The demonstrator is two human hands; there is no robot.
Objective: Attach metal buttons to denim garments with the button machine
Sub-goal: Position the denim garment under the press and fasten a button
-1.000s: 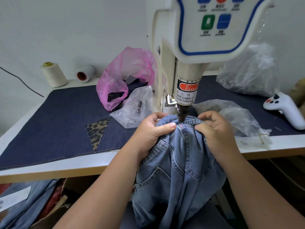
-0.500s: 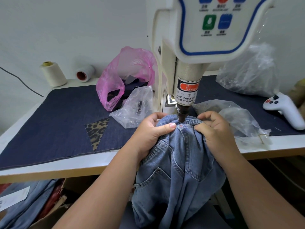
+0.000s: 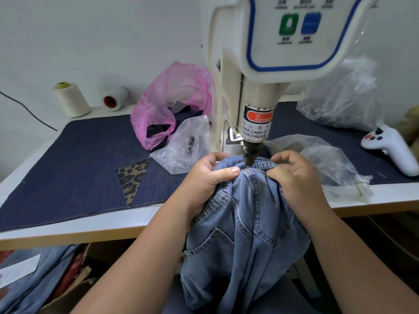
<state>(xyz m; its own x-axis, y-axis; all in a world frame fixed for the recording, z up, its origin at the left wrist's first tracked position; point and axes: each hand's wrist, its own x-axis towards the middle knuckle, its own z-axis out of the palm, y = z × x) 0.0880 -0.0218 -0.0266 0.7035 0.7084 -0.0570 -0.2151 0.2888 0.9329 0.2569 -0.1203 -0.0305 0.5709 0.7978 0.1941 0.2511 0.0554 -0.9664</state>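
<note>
A pair of light-blue denim jeans (image 3: 244,227) hangs off the table's front edge, its waistband bunched under the button machine (image 3: 267,53). The machine's dark punch tip (image 3: 249,155) presses down onto the waistband. My left hand (image 3: 210,180) grips the denim just left of the punch, thumb lying across the fabric. My right hand (image 3: 297,177) grips the waistband just right of it, fingers curled into the cloth. No button is visible under the punch.
A dark denim mat (image 3: 79,168) covers the table. A pink bag (image 3: 172,103) and a clear bag of small metal parts (image 3: 186,146) lie left of the machine, more clear bags (image 3: 340,96) to the right. A white controller (image 3: 392,148) and two thread cones (image 3: 72,98) sit at the edges.
</note>
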